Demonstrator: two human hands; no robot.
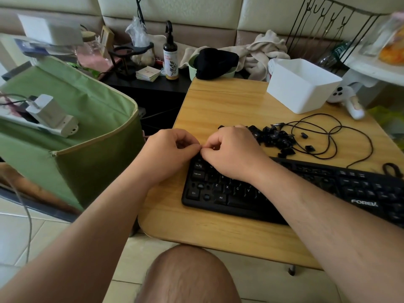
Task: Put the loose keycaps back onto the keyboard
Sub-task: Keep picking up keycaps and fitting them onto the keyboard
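Nearest of all, a bare knee [188,274] sits under the near edge of the wooden table [218,228], so the person is seated close with both forearms reaching forward over it. On the table lies the black keyboard [328,189], running from the near-left toward the right. Several keys at its left end are in place, Ctrl, Alt, Z, X and C among them, while some sockets beside them look bare.

Just beyond, over the far-left corner of the keyboard, the two hands meet. The left hand [172,153] is curled, thumb and forefinger brought together at the point where it touches the right hand [231,154], which is likewise curled with its fingertips pinched at the same spot. They appear to be working one small thing between them, most likely a keycap being turned the right way up for its socket, but the cap itself is hidden by the fingers, so I cannot tell which hand actually grips it.

Farther back and to the right, touching the far side of the right hand, is the heap of loose keycaps [273,138], kept within easy reach of the keyboard. A few strays lie among the loops of the black cable [332,138] to its right. Judging by the heap, much remains to be fitted.

At the far right corner stands a white plastic bin [303,88].
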